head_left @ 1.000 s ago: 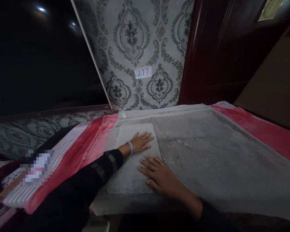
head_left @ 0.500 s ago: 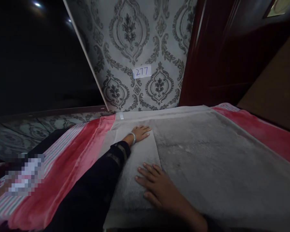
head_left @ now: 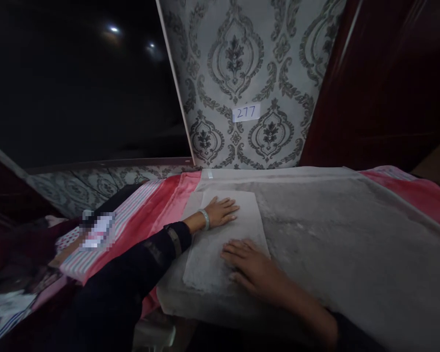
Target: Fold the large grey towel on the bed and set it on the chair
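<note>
My left hand (head_left: 222,211), with a bracelet (head_left: 205,219) at its wrist, lies flat on a pale grey rectangle of cloth (head_left: 205,264). The fingers are stretched out toward the right. Lower and to the right, my right hand (head_left: 254,266) rests palm down across the near right edge of this cloth, fingers extended and slightly apart. Beneath it spreads a larger, darker grey plush blanket (head_left: 337,234). I cannot tell whether the pale cloth is separate or a folded flap of that blanket. Neither hand grips anything.
Red and striped fabric (head_left: 143,210) shows beyond the left edge of the grey blanket, and red fabric (head_left: 418,198) at the right. Behind stand a dark screen (head_left: 77,88), a patterned wall (head_left: 220,142) with a paper label (head_left: 246,112), and a dark red door-like panel (head_left: 374,98).
The view has swung left, so the scene sits farther right. More of the pale cloth's outline and the blanket's near edge show. Both hands still lie flat, now closer together.
</note>
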Demonstrator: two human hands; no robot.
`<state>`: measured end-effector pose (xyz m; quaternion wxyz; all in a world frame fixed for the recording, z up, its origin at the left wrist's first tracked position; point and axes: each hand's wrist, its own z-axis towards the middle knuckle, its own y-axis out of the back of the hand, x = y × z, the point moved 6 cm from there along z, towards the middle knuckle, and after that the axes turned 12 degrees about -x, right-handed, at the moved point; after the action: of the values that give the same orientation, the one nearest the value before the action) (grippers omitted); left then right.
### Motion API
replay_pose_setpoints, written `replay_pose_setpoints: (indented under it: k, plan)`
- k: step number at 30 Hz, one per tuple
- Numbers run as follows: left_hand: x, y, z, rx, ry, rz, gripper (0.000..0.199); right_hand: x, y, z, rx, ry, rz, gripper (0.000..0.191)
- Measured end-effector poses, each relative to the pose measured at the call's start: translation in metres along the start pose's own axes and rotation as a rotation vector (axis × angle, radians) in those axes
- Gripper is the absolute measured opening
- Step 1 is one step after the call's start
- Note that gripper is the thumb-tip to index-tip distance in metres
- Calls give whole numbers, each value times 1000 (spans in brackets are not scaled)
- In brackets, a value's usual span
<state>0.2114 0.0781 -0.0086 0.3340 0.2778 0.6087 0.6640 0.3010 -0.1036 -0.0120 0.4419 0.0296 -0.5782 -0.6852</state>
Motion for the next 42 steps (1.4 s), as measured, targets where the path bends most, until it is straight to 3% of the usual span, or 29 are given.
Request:
replay_pose_setpoints:
  k: [3, 7, 13, 18, 23, 26, 31, 34, 37, 42]
  plan:
    - [25, -7, -8, -23, 76, -7, 61, 16, -14, 18, 49, 91, 23, 56]
    - [57, -12, 1, -52, 156, -4, 58, 14, -33, 21, 93, 98, 17, 59]
    - [91, -17, 21, -11, 272, 9, 59, 10, -33, 17, 99, 85, 23, 57]
    - [103, -16, 28, -34, 396, 65, 59, 10, -34, 19, 116, 87, -2, 56]
    - [97, 8, 19, -176, 533, 169, 67, 10, -32, 20, 110, 88, -28, 56]
    - [79, 21, 8, -219, 486, 195, 67, 11, -32, 20, 104, 97, -47, 57]
    - [23, 1, -30, -43, 249, 18, 62, 13, -33, 19, 62, 120, -100, 55]
    - [-4, -10, -55, -63, 129, 7, 64, 13, -34, 18, 40, 129, -133, 54]
    - [-7, -14, -67, -116, 176, 41, 62, 13, -35, 18, 29, 136, -154, 54]
    - [-8, -14, -63, -124, 194, 70, 61, 15, -36, 14, 18, 118, -203, 53]
